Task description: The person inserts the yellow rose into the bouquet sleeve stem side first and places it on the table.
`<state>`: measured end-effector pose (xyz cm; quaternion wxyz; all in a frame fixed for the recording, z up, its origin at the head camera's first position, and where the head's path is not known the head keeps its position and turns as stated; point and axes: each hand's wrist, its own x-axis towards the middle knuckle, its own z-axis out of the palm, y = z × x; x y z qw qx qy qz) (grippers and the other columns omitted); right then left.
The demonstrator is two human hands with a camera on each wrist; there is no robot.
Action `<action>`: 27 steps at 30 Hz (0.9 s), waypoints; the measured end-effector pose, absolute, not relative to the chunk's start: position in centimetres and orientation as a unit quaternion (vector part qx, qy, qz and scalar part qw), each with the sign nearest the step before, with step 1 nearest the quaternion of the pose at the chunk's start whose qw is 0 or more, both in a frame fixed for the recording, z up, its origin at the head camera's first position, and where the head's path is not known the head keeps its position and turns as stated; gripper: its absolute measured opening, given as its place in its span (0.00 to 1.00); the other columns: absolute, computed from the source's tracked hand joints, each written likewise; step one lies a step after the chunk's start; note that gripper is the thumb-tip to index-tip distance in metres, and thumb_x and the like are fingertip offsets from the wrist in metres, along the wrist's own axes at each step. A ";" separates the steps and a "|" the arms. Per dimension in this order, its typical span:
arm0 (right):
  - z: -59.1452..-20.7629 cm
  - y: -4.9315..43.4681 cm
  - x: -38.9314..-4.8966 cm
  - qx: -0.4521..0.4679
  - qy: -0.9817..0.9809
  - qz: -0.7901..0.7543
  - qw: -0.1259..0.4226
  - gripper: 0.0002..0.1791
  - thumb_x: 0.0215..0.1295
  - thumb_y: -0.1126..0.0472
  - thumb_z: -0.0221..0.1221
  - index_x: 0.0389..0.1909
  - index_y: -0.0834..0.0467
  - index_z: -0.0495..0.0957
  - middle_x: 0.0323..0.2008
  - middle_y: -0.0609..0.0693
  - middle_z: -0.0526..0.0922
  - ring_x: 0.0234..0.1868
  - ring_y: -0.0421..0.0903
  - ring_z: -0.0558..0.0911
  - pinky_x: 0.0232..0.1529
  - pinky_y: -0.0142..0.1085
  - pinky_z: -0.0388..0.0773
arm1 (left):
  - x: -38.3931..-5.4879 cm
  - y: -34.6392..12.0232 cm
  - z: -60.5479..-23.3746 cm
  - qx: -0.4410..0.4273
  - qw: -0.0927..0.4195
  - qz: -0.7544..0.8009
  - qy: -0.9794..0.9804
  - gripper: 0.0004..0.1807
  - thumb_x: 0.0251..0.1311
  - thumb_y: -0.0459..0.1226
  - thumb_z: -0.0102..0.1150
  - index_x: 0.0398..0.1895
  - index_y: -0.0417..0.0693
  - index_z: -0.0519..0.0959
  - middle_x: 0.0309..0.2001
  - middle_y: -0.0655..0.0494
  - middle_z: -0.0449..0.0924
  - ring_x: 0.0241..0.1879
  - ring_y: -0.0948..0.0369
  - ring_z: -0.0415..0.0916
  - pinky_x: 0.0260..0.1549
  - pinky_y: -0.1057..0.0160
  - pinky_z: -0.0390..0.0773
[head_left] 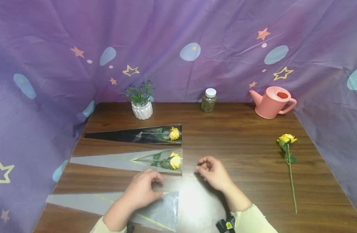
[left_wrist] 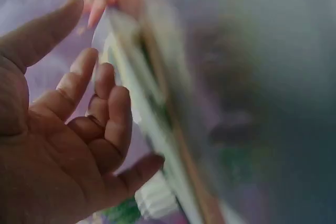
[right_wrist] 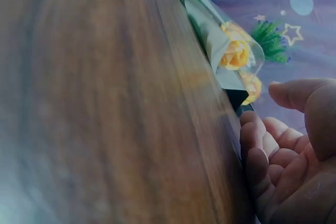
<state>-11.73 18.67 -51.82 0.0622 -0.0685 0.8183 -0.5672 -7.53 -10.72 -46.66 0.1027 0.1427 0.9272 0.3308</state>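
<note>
My left hand point(head_left: 144, 189) hovers over the upper edge of a grey-and-clear flower sleeve point(head_left: 169, 212), thumb and fingers spread apart and nothing between them. Farther back lies a second grey sleeve point(head_left: 108, 160) with a yellow rose point(head_left: 175, 160) in it. Behind that is a black sleeve point(head_left: 123, 135) holding another yellow rose point(head_left: 174, 133). My right hand point(head_left: 214, 173), loosely curled, is just right of the sleeves' wide ends. In the right wrist view its fingers point(right_wrist: 254, 145) hold nothing. A loose yellow rose point(head_left: 287, 139) on a green stem lies at the right.
Along the back of the wooden table point(head_left: 239, 136) stand a white pot point(head_left: 142, 111) of purple-flowered greenery, a white-capped jar point(head_left: 208, 103) and a pink watering can point(head_left: 270, 103). A purple patterned cloth point(head_left: 155, 38) hangs behind and at both sides.
</note>
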 end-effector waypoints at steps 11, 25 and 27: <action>-51.6 18.4 -10.2 -0.097 0.824 -0.557 0.039 0.13 0.65 0.71 0.68 0.47 0.72 0.79 0.29 0.51 0.84 0.24 0.37 0.78 0.26 0.29 0.76 | -5.5 -9.5 -48.0 0.184 0.121 0.195 0.956 0.43 0.18 0.45 0.92 0.50 0.55 0.86 0.47 0.55 0.80 0.51 0.49 0.76 0.54 0.34 0.71; -50.5 17.8 -7.8 -0.235 0.861 -0.429 0.135 0.08 0.66 0.55 0.72 0.36 0.56 0.88 0.25 0.36 0.82 0.25 0.31 0.76 0.28 0.31 0.77 | -6.6 -7.6 -47.8 0.204 0.111 0.171 0.958 0.27 0.32 0.45 0.89 0.38 0.57 0.83 0.39 0.59 0.82 0.43 0.53 0.79 0.45 0.46 0.74; -50.3 17.2 -7.1 -0.258 0.861 -0.416 0.142 0.08 0.65 0.53 0.73 0.33 0.53 0.89 0.23 0.33 0.81 0.24 0.29 0.74 0.28 0.29 0.75 | -6.7 -7.5 -47.7 0.206 0.109 0.170 0.958 0.27 0.32 0.44 0.89 0.38 0.56 0.83 0.40 0.58 0.83 0.46 0.52 0.80 0.46 0.46 0.74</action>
